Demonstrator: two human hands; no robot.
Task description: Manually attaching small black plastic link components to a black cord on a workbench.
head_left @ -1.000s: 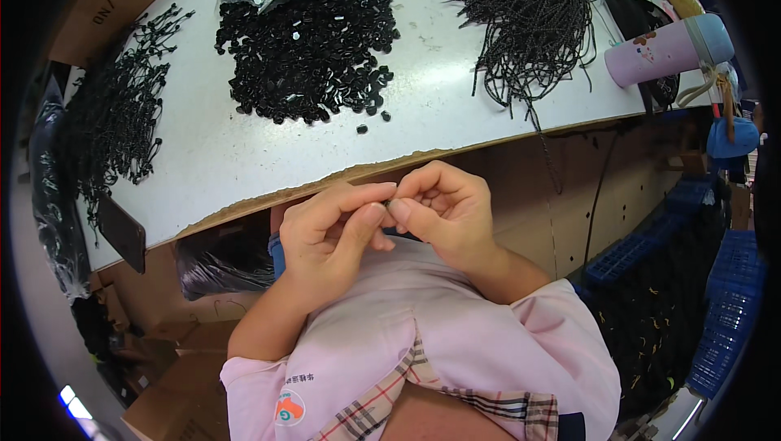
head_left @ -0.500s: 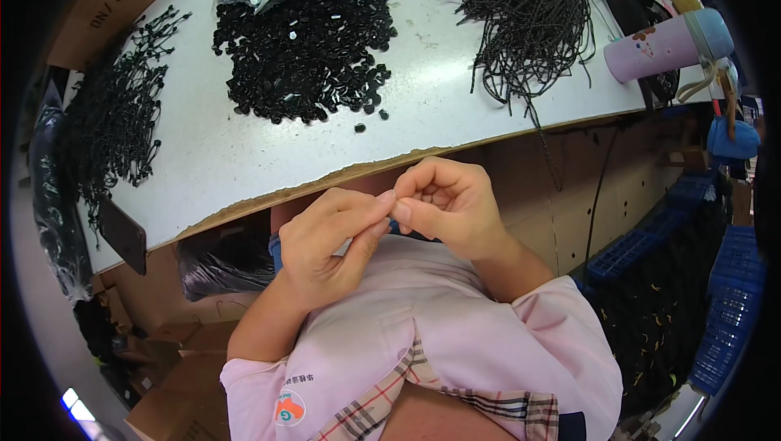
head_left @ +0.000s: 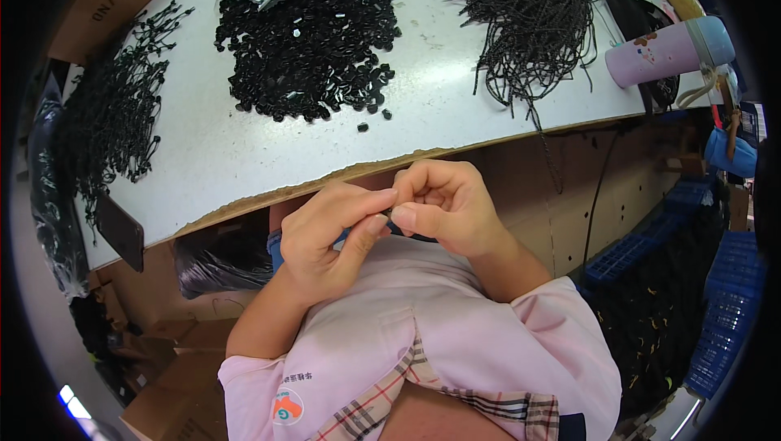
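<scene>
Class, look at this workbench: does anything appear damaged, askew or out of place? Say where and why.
The white table has a ragged front edge, a brown strip showing, so it looks chipped. At the left, a dark phone juts past that edge and might fall. A strand from the black cords dangles over it, looking untidy.

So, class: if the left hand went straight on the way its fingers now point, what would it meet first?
Most likely the right hand: the left hand points rightward at its fingertips, very close by. Whether they touch is unclear from this view.
</scene>
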